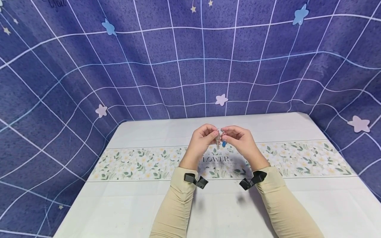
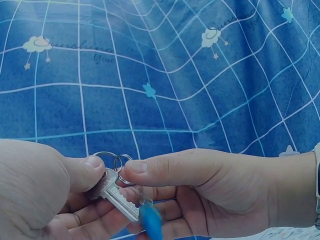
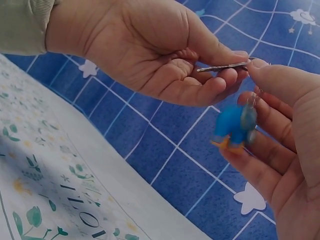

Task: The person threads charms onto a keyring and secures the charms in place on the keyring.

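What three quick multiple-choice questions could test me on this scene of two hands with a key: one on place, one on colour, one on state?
1. Where are the hands?
A. Raised above the flowered band of the table cloth
B. Flat on the blue backdrop
C. Under the table

2. What colour is the small charm hanging by the key?
A. Red
B. Blue
C. Black

3. How does the left hand hold the key?
A. Pinched at its head
B. Lying on an open palm
C. Not touching it

Answers:
1 A, the left hand and right hand meet over the table cloth.
2 B, the charm is blue.
3 A, thumb and fingers pinch the key by the rings.
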{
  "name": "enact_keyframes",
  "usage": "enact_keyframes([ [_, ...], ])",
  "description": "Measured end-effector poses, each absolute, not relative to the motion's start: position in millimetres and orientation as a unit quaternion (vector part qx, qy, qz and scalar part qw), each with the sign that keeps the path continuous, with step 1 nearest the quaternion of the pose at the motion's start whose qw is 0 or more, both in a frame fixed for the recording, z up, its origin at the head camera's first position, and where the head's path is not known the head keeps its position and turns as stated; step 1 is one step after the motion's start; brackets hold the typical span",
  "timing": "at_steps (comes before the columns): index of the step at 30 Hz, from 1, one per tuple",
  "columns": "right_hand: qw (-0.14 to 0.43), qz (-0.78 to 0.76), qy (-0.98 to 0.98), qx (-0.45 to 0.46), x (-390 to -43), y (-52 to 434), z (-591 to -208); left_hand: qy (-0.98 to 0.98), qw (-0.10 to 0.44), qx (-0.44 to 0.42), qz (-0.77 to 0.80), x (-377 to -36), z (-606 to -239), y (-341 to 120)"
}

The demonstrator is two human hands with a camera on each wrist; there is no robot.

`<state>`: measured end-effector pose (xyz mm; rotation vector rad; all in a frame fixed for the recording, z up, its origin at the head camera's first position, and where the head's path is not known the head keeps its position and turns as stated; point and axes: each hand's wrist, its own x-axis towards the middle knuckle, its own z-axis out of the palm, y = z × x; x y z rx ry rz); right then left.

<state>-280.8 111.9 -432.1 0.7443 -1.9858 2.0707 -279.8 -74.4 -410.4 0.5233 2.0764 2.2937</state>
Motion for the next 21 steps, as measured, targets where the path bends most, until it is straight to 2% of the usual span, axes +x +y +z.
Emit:
enact_keyframes([
  [21, 0.078, 0.685, -0.692, 0.214, -281.0, 113.9, -433.0, 0.661, 0.007, 0.177, 0.729, -279.3, -409.6, -72.7],
])
